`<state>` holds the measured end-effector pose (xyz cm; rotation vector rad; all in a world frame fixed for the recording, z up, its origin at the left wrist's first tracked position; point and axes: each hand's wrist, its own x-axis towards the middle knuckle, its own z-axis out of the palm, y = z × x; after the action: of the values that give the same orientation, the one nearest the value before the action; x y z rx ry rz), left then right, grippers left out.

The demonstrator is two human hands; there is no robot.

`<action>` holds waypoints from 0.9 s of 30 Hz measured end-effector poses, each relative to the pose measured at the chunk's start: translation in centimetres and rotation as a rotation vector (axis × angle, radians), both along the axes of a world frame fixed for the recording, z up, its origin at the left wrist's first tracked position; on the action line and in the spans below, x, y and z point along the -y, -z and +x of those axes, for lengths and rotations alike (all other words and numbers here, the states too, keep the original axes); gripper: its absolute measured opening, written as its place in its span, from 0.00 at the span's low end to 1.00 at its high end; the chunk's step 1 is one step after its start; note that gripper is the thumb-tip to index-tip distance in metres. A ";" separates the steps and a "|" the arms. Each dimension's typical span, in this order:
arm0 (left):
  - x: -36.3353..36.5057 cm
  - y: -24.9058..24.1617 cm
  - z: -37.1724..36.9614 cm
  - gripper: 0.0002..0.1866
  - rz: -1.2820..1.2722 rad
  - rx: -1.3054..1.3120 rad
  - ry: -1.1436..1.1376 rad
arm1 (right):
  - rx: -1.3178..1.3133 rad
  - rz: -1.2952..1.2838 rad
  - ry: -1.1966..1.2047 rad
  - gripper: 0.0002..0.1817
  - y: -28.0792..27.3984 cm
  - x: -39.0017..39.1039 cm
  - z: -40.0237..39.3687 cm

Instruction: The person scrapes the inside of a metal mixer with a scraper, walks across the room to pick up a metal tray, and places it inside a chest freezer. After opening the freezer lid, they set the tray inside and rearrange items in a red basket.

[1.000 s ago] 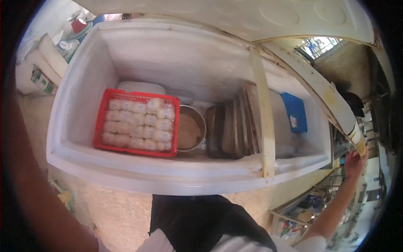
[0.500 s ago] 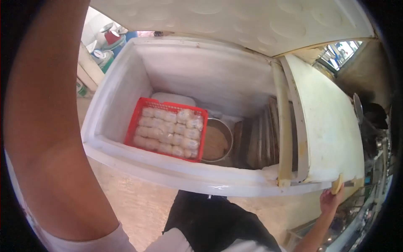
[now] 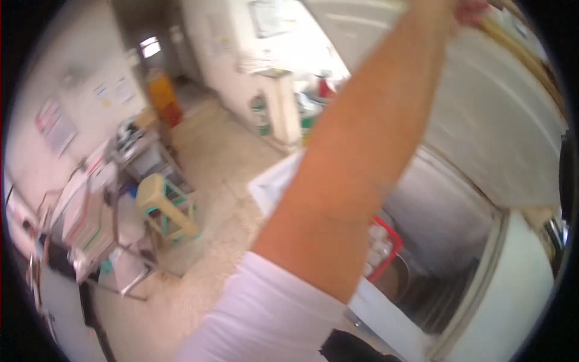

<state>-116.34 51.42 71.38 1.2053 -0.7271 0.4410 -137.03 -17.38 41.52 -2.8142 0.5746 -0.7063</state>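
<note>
My left arm stretches up across the head view to the raised freezer lid [image 3: 500, 90]. At the lid's top edge my left hand [image 3: 470, 12] is closed on the rim, partly cut off and blurred. Below, the chest freezer [image 3: 392, 320] stands open. Inside it, a red plastic basket [image 3: 395, 241] holds rounded white pieces in clear wrapping; my forearm hides much of it. A round metal pot [image 3: 399, 280] sits beside the basket. My right hand is out of view.
A beige and green plastic stool [image 3: 158, 196] stands on the floor to the left, near a folding chair [image 3: 96, 217] and a cluttered table [image 3: 136, 148]. A yellow and red object [image 3: 164, 99] is farther back by a doorway.
The view has swung left, bringing the room and floor into sight. My right hand, earlier at the handle of the freezer's other cover, has left view. The lid stays raised.
</note>
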 end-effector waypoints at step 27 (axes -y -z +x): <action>1.5 11.9 -9.8 0.28 -0.212 -0.144 -0.251 | 1.275 -0.440 -1.122 0.17 -12.9 -26.2 14.7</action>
<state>-126.12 49.90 59.46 1.1182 -0.3952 0.6168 -122.37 8.82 54.40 -1.7301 -1.2979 -1.9898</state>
